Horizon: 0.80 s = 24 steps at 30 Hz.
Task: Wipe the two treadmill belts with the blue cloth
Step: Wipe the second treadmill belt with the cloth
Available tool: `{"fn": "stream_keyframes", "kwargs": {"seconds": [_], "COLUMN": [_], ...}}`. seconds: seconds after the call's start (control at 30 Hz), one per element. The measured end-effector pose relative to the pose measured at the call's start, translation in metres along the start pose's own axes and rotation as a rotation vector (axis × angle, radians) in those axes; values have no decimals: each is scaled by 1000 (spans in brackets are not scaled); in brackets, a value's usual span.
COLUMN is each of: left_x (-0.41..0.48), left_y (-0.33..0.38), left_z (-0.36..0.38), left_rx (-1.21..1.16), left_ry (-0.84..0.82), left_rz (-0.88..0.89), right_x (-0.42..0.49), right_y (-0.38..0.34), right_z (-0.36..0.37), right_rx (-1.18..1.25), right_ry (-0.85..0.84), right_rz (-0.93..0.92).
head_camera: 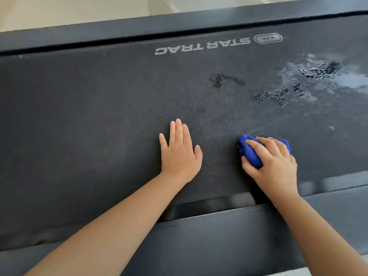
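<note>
Treadmill belt [99, 116] viewed from above, its long axis running left to right across the frame. The right hand [272, 162] gripped the bunched blue cloth [249, 150], fingers curled over it and pressing it onto the belt near its near edge. The left hand [179, 152] lay flat, fingers straight, palm down just beside it. The wet foamy patch [318, 76] lay ahead and to the right of the cloth, nearer the right hand, so the coming stroke probably ran that way
</note>
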<state>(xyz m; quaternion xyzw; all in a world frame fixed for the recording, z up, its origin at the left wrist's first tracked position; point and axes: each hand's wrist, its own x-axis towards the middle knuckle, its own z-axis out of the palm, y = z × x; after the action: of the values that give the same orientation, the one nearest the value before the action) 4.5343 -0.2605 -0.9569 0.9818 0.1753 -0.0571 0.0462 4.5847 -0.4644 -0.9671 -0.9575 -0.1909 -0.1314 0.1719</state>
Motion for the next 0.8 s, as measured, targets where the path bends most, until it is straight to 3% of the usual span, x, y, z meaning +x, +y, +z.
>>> {"fn": "stream_keyframes", "kwargs": {"seconds": [0.17,0.33,0.5,0.7,0.8], "left_x": [-5,-1,-1,0,1], "left_y": [12,11,13,13,14], "left_z": [4,3,5,6,7], "left_rx": [-6,27,-73,-89,-48], "left_ry": [15,9,81,71,67], "left_rz": [-33,-30,-37,-35,-37], "right_x": [-2,-19,-3,23,22], "right_y": [-2,-73,-14,116,111], "right_z": [-2,8,-4,-33,-35], "right_rx": [-43,64,80,-50,-51], "right_ry": [54,-108,-162,-48,0], "right_rz": [61,-207,-338,73,202]}}
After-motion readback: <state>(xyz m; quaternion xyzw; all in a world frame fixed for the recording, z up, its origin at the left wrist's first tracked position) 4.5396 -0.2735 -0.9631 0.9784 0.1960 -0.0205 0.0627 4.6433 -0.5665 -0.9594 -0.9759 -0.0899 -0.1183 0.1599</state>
